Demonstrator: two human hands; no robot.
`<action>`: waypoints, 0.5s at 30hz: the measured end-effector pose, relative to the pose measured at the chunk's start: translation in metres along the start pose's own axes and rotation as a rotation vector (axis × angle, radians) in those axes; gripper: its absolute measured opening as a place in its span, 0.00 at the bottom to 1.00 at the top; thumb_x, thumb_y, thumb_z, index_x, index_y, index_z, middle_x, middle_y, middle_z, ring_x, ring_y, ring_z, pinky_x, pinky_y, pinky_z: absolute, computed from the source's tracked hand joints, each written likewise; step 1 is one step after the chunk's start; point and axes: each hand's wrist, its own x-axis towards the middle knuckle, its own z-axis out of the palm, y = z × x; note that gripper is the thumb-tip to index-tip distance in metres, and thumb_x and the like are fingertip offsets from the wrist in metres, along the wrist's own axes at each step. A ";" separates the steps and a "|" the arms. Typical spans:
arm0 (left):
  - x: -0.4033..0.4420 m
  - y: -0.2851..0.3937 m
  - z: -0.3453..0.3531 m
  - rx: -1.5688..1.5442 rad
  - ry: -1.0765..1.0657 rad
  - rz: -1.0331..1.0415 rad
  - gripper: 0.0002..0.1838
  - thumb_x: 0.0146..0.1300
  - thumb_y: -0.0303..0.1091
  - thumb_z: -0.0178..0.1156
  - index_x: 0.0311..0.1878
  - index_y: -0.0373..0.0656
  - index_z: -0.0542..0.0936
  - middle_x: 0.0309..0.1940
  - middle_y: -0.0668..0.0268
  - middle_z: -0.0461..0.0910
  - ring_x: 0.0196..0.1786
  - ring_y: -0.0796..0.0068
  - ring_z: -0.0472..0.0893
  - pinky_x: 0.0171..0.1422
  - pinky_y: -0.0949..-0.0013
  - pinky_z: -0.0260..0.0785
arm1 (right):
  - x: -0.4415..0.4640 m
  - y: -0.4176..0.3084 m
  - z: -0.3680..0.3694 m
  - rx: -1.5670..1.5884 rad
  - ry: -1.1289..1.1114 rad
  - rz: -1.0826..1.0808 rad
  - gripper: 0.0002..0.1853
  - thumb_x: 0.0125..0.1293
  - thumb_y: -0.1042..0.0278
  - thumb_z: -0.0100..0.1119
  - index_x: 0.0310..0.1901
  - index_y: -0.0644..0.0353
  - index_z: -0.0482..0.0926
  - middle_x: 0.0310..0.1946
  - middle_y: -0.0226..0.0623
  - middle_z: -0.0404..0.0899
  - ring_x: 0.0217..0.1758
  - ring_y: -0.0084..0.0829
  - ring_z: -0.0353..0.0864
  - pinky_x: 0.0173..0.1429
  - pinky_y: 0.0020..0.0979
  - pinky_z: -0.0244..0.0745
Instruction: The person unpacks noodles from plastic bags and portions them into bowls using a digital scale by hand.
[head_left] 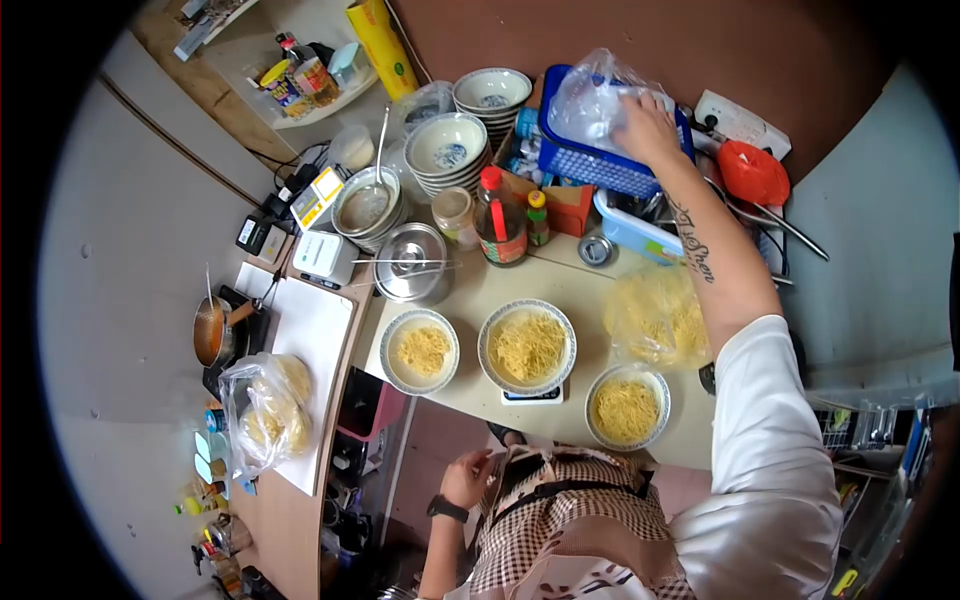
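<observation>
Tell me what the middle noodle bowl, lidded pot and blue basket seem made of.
Middle noodle bowl: probably glazed ceramic, judging by its glossy white surface and patterned rim; melamine is possible.
Lidded pot: likely stainless steel, shiny grey with bright reflections.
Blue basket: apparently moulded plastic, evenly coloured, with perforated walls.

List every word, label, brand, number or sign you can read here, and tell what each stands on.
"Shen", apparently: the end of the right forearm's tattoo; its start is unclear.
Too small or blurred: labels on the red-capped bottle, yellow-capped bottle and yellow roll.
Nothing else is legible.
</observation>
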 end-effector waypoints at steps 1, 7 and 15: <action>-0.002 -0.007 0.001 -0.030 0.006 -0.021 0.12 0.64 0.31 0.64 0.50 0.39 0.85 0.39 0.53 0.87 0.39 0.59 0.88 0.45 0.64 0.80 | -0.003 0.009 0.008 -0.050 -0.025 -0.041 0.27 0.56 0.61 0.69 0.59 0.53 0.76 0.63 0.45 0.73 0.69 0.46 0.70 0.72 0.48 0.64; -0.003 -0.017 -0.008 -0.009 0.067 0.001 0.11 0.64 0.31 0.65 0.48 0.40 0.86 0.36 0.54 0.87 0.37 0.60 0.88 0.43 0.65 0.80 | 0.006 0.023 0.005 0.068 -0.135 -0.106 0.13 0.64 0.62 0.61 0.47 0.58 0.81 0.46 0.47 0.86 0.53 0.50 0.83 0.61 0.49 0.75; 0.011 -0.010 -0.020 -0.018 0.056 0.030 0.11 0.64 0.31 0.64 0.48 0.39 0.86 0.35 0.53 0.87 0.36 0.61 0.88 0.42 0.65 0.80 | 0.008 0.052 0.004 0.040 0.113 -0.307 0.07 0.64 0.66 0.58 0.35 0.58 0.84 0.41 0.40 0.83 0.52 0.44 0.79 0.58 0.42 0.75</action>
